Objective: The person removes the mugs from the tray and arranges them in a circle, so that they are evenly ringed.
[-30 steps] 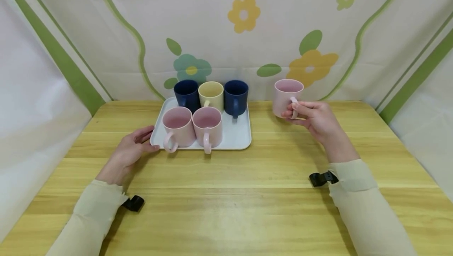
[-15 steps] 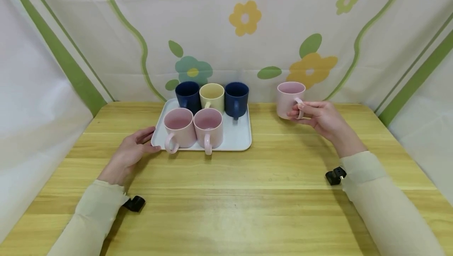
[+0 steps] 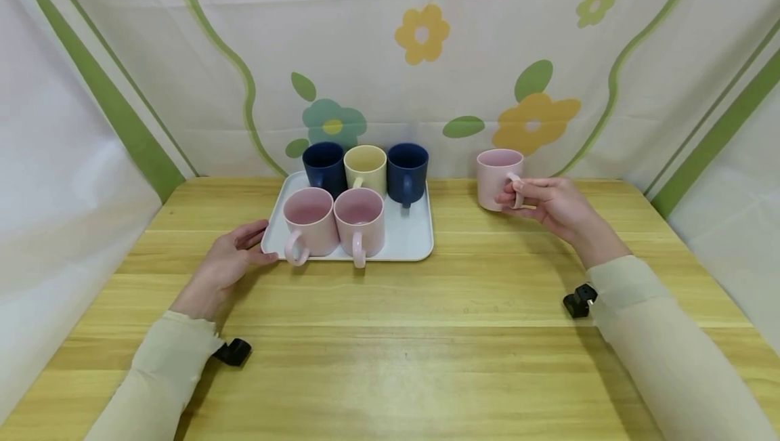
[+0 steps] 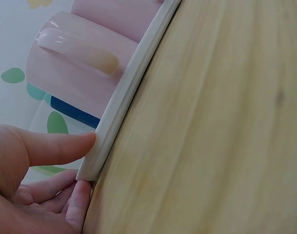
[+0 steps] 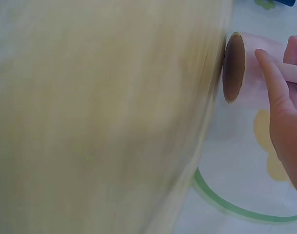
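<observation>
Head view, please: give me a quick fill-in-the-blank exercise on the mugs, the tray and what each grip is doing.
1. The right grip has the lone mug by its ____.
2. The left grip touches the white tray, which bears ____ mugs in all.
3. The yellow mug stands between two mugs of dark ____.
4. The front pair of mugs is coloured ____.

Missing words: handle; five; blue; pink.

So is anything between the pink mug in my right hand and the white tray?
Nothing visible: only wooden tabletop separates the pink mug in your right hand from the white tray. A navy mug occupies the tray's back right; the front right is bare.
</observation>
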`<state>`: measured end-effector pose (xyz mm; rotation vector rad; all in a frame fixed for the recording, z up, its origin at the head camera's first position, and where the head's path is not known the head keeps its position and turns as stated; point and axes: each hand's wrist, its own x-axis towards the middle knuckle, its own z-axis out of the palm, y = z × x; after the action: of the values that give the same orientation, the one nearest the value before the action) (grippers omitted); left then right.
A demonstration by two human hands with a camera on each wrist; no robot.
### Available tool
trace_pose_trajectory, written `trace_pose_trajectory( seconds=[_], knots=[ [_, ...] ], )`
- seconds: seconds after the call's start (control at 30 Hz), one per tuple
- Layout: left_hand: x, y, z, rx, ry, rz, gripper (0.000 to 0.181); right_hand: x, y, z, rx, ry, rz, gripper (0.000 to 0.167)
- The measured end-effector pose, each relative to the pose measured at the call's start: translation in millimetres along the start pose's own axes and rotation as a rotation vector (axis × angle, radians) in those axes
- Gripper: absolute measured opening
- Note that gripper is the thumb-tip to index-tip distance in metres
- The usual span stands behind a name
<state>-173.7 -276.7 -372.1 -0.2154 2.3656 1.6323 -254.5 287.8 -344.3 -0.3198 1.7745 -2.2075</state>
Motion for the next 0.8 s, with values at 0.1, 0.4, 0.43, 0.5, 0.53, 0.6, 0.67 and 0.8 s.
trace_pose_trajectory(
  seconds=[0.1,0.4,0.43,0.5,0.53,0.6,0.67,0.8],
  knots=[
    [-0.3,-1.0,-0.5,0.003,0.000,0.003,0.087,0.4,-0.4,-1.2,0.001,0.014,0.006,0.021],
    [-1.8,-0.4,-0.3,-0.011,0.002,0.023,0.087,-3.7,-4.9,-2.6,-0.142,0.144,0.074,0.016],
    [-1.8,-0.5,-0.4,-0.012,0.003,0.023,0.087,-3.6,-4.6,-2.2,-0.156,0.155,0.075,0.015],
    [-2.0,-0.5,-0.3,-0.013,0.004,0.025,0.087,-3.3,-3.9,-1.1,-0.180,0.173,0.072,0.015],
    [-2.0,-0.7,-0.3,-0.013,0.004,0.026,0.087,-3.1,-3.6,-0.6,-0.176,0.174,0.073,0.014],
    [-2.3,-0.8,-0.1,-0.014,0.005,0.029,0.087,-2.8,-3.2,0.5,-0.173,0.174,0.072,0.014],
    [-2.6,-0.9,0.1,-0.016,0.004,0.033,0.087,-2.7,-3.4,2.2,-0.175,0.171,0.072,0.014],
    [-3.1,-0.5,0.6,-0.019,0.004,0.038,0.087,-2.7,-3.8,5.3,-0.188,0.165,0.075,0.017]
  ],
)
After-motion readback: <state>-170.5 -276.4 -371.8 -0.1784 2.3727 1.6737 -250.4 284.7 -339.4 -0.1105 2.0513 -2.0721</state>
